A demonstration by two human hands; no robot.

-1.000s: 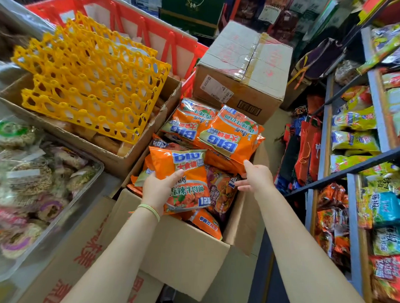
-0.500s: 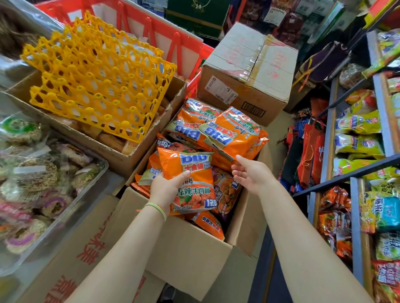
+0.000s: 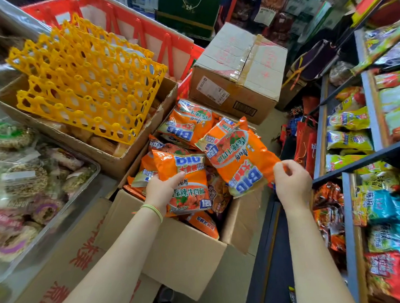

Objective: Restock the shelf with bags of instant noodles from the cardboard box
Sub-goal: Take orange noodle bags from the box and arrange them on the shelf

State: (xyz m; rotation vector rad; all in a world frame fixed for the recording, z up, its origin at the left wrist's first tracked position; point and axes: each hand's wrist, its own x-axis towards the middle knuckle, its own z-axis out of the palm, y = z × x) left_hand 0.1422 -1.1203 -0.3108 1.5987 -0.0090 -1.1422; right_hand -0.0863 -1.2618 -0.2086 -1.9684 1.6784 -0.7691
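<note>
You get a bright, even, diffuse light with only soft shadows, the darkest under the shelf [image 3: 362,157] boards on the right and at the far end. Glare streaks the orange noodle bags [image 3: 237,157] and the clear wrap at the near left. Your wide lens bows the shelf rails and stretches the edges; corners are slightly soft, the centre sharp

Right hand [image 3: 292,185], pinching noodle bag [image 3: 237,159]: open air toward shelf [image 3: 362,157] on its right. Shelf tiers packed with packets [image 3: 349,120]. Sealed carton [image 3: 238,71] blocks beyond; yellow trays [image 3: 88,79] crowd left of box [image 3: 182,252].
</note>
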